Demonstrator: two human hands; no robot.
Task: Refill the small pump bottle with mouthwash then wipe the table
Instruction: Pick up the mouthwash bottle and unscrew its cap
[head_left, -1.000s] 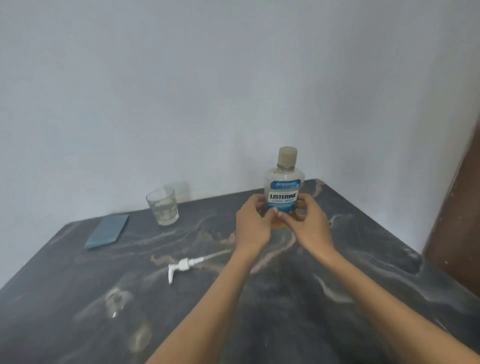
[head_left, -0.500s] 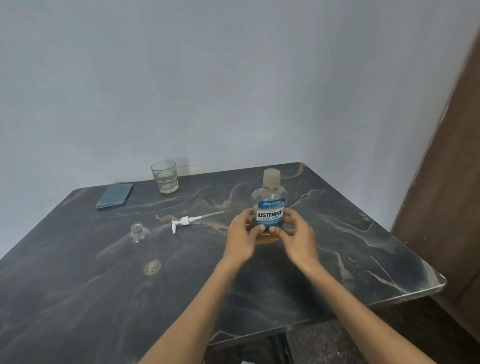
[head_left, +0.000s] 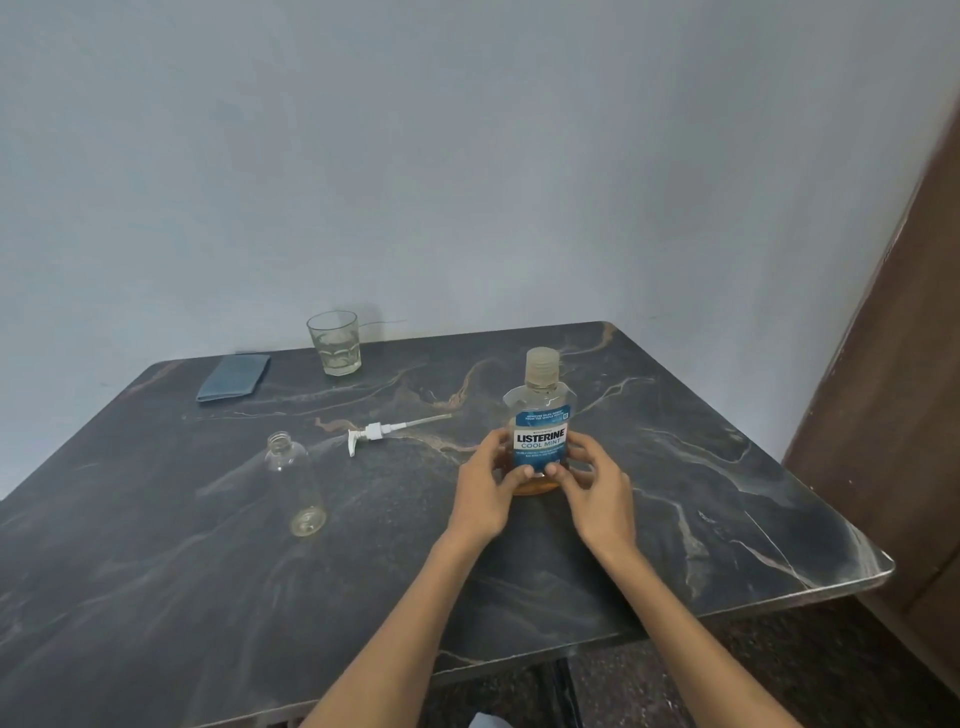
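A clear mouthwash bottle (head_left: 540, 410) with a blue label and a capped top stands upright on the dark marble table (head_left: 701, 493), a little amber liquid at its bottom. My left hand (head_left: 485, 491) and my right hand (head_left: 597, 488) grip its lower part from both sides, fingers curled round it. The small clear pump bottle (head_left: 296, 480) stands uncapped to the left. Its white pump head (head_left: 371, 434) with a long tube lies on the table between the two bottles. A folded blue cloth (head_left: 234, 376) lies at the back left.
A drinking glass (head_left: 335, 343) with a little water stands at the back near the wall. A brown wooden door or panel (head_left: 893, 415) runs along the right. The table's front edge and right corner are in view.
The view has pulled back and tilted down, bringing the pump bottle and table edge into sight. Both hands stay on the mouthwash bottle, which stands in the same place.
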